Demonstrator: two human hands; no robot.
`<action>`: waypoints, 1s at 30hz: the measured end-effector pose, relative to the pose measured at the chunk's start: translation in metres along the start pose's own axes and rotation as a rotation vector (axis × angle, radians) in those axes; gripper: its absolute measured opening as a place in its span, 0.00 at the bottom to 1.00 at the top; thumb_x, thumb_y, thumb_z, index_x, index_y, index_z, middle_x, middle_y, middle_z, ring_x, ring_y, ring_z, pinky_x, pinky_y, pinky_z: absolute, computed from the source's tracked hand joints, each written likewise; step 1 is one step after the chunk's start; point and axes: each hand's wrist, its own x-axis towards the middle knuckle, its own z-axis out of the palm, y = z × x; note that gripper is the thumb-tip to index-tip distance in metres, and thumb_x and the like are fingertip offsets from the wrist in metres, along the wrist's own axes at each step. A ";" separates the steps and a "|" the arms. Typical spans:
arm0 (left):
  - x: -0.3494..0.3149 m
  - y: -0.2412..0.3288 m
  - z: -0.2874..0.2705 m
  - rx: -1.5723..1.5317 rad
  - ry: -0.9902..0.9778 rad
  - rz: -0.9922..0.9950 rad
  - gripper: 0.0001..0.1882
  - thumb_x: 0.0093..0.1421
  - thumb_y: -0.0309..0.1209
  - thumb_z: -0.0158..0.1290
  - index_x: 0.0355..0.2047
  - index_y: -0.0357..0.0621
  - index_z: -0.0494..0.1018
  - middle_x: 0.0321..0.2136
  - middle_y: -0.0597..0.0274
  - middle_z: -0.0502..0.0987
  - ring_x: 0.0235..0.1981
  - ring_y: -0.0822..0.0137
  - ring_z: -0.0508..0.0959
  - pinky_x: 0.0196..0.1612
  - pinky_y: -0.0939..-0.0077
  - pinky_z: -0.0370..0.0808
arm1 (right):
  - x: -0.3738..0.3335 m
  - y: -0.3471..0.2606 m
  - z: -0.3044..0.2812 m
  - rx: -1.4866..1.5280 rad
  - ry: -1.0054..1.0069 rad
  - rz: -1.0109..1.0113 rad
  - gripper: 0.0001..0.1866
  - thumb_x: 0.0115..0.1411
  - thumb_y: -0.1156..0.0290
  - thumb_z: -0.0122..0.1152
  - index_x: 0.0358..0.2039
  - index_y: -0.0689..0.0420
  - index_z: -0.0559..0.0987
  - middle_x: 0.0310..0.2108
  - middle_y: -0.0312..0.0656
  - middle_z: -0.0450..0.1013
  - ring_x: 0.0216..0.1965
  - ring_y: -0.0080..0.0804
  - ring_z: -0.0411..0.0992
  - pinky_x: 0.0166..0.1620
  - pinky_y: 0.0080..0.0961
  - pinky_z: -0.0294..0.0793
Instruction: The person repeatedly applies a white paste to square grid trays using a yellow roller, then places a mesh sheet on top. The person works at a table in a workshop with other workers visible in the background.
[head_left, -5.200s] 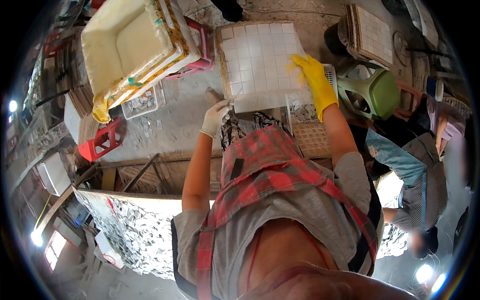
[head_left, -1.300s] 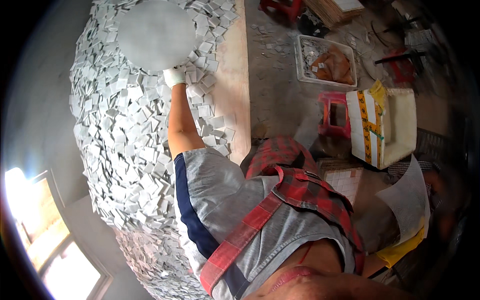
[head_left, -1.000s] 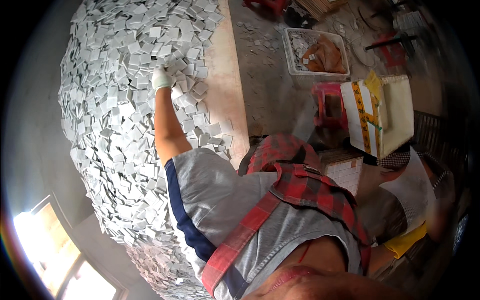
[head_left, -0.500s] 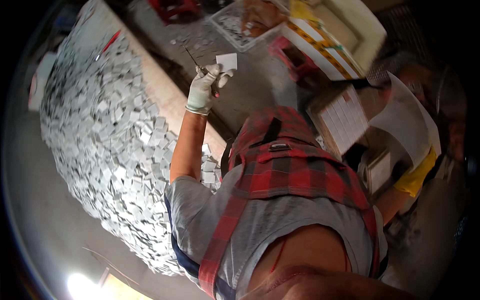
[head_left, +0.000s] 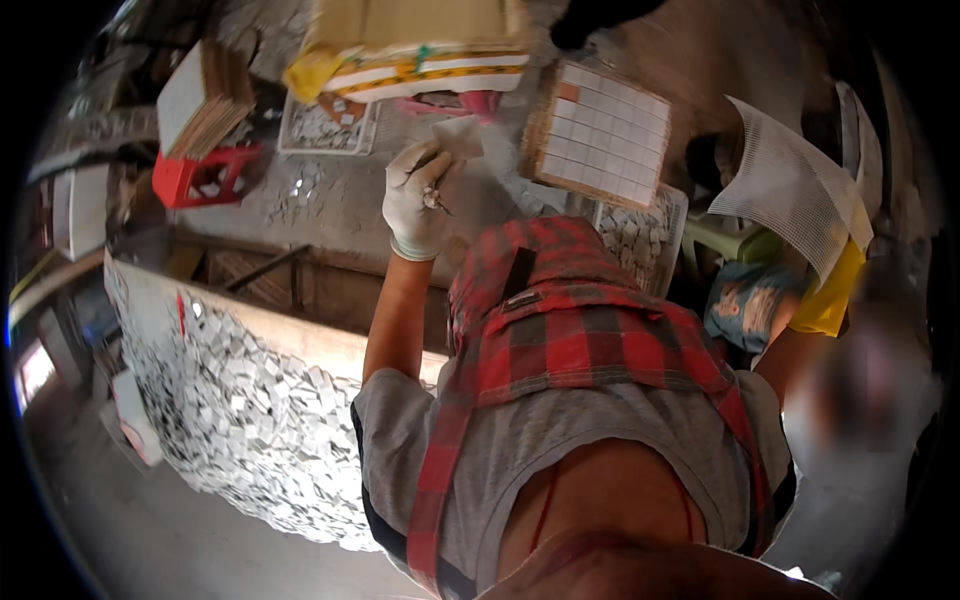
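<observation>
We have our left hand [head_left: 412, 195], in a white glove, pinched on a tile [head_left: 461, 137], blurred, which sticks out past the fingertips over the floor, near the foam box [head_left: 425, 85]. A small dark thing [head_left: 434, 199] shows at the same fingers; we can't tell what it is. Our right hand [head_left: 838, 285], in a yellow glove, is clamped on the lower end of the mesh [head_left: 785, 185], which curves up and away to our right. Between the two, the board [head_left: 607, 128] carries rows of white tiles, one square orange-brown.

As for writing, the box wears yellow tape [head_left: 430, 70] with dark markings, too blurred for us to read. The heap [head_left: 250, 410] of loose tiles lies to our left, with a red strip [head_left: 182, 315] near its edge.
</observation>
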 end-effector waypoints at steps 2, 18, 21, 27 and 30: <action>0.013 0.005 0.048 0.013 -0.054 0.023 0.13 0.55 0.21 0.67 0.41 0.40 0.81 0.41 0.60 0.81 0.43 0.70 0.81 0.41 0.74 0.80 | -0.003 0.026 -0.019 -0.017 0.034 0.042 0.19 0.71 0.68 0.56 0.60 0.60 0.76 0.54 0.43 0.77 0.51 0.31 0.77 0.55 0.24 0.76; -0.040 -0.235 0.418 0.240 -0.723 -0.166 0.09 0.60 0.29 0.54 0.40 0.45 0.80 0.37 0.50 0.80 0.42 0.46 0.80 0.45 0.54 0.77 | -0.055 0.138 -0.012 -0.172 0.167 0.271 0.19 0.71 0.68 0.56 0.59 0.60 0.76 0.53 0.43 0.77 0.51 0.32 0.77 0.55 0.24 0.76; -0.054 -0.262 0.429 0.235 -0.788 -0.099 0.09 0.59 0.27 0.54 0.39 0.46 0.81 0.39 0.54 0.79 0.43 0.50 0.80 0.46 0.57 0.77 | -0.083 0.141 -0.006 -0.181 0.191 0.333 0.19 0.71 0.68 0.56 0.59 0.60 0.76 0.53 0.43 0.77 0.51 0.32 0.77 0.56 0.25 0.76; -0.057 -0.246 0.434 0.082 -0.841 -0.132 0.08 0.57 0.26 0.57 0.38 0.45 0.80 0.42 0.54 0.79 0.43 0.49 0.79 0.45 0.59 0.77 | -0.106 0.143 0.004 -0.204 0.230 0.391 0.19 0.71 0.68 0.56 0.59 0.60 0.76 0.53 0.43 0.77 0.51 0.32 0.77 0.56 0.25 0.76; -0.051 -0.247 0.434 0.164 -0.875 0.037 0.08 0.57 0.24 0.57 0.37 0.44 0.80 0.43 0.52 0.78 0.45 0.49 0.78 0.46 0.59 0.77 | -0.103 0.143 0.008 -0.197 0.219 0.385 0.19 0.71 0.68 0.56 0.59 0.60 0.76 0.53 0.43 0.77 0.51 0.32 0.77 0.56 0.25 0.76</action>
